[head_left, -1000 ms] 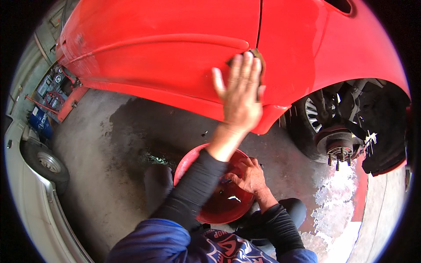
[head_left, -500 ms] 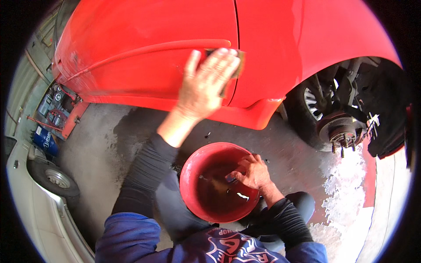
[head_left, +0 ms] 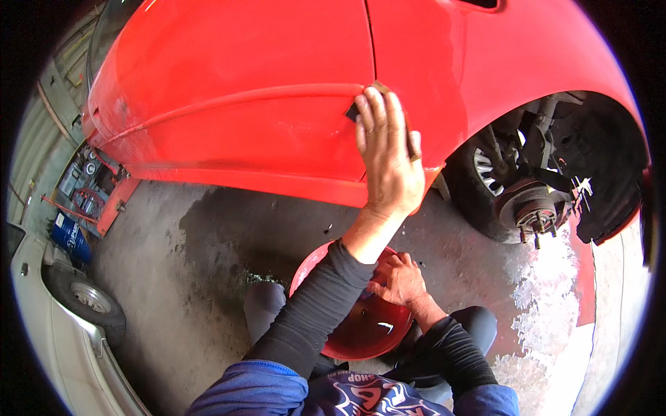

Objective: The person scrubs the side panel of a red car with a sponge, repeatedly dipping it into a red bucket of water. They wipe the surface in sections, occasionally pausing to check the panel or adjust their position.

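Left fingers (head_left: 394,119) unclenched over a thin brown pad (head_left: 380,87) on smooth red bodywork (head_left: 250,128); cannot tell whether right fingers (head_left: 383,274) grasp anything

Smooth glossy car panel (head_left: 243,59), shiny plastic-looking basin (head_left: 307,266), matt concrete floor (head_left: 152,256).

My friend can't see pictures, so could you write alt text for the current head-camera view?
A person's flat left hand holds a brownish pad against the side of a red car. Below, the right hand is at the rim of a red basin; farther right, a wheel hub is bare.
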Motion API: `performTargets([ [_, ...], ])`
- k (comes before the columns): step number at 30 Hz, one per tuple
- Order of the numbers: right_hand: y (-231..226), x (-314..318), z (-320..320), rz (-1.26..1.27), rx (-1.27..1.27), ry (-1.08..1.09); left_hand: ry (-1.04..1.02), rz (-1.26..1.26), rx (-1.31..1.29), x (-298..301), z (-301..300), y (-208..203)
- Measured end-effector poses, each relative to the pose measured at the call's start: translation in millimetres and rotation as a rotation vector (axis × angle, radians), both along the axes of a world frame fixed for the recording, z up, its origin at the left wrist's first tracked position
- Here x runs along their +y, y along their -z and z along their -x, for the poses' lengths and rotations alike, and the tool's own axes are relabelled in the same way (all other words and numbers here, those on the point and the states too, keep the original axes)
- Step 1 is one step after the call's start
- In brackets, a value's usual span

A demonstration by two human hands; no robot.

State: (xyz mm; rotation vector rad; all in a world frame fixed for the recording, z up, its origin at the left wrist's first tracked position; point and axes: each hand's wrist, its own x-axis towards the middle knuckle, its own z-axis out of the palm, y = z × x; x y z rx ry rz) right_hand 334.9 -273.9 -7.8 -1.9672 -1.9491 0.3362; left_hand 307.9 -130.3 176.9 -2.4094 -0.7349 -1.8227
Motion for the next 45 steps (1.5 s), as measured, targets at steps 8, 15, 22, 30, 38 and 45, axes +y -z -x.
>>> performTargets([
  [8,-5,4,2,0.071,-0.053,-0.011,0.059,0.077,-0.051,-16,12,8],
  [15,-9,2,2,0.117,-0.111,0.001,0.023,-0.067,-0.196,0,-18,-51],
  [22,1,-1,-3,-0.026,0.056,0.001,-0.011,0.044,-0.068,5,22,9],
  [30,5,0,-2,-0.087,0.061,0.009,0.200,-0.002,-0.104,-1,53,23],
  [38,5,2,-4,-0.080,0.085,0.001,0.225,-0.026,-0.213,-9,57,7],
  [45,6,4,-4,-0.028,0.026,-0.014,-0.084,0.082,0.006,2,-5,20],
])
